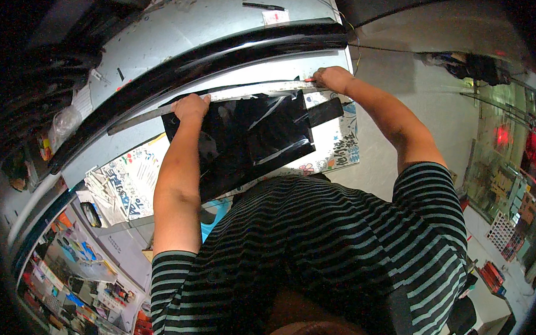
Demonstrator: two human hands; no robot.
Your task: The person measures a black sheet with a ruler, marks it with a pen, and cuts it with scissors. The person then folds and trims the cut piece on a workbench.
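A glossy black sheet of film (246,130) lies across the worktable close to my body. Along its far edge runs a long metal ruler (272,88). My left hand (191,107) bears down on the ruler, fingers bent over it left of its middle. At the ruler's right end, my right hand (334,80) is closed around a small tool with an orange-red tip, mostly hidden by the fingers; its exact kind cannot be made out. A narrow black strip (325,112) sticks out at the sheet's right side.
Beyond the ruler a long, shiny black roll (225,53) spans the white table (184,26). A doodle-printed board (335,148) lies under the film. A black pen-like thing (263,7) rests at the back. Shelves of small goods (80,279) stand at lower left.
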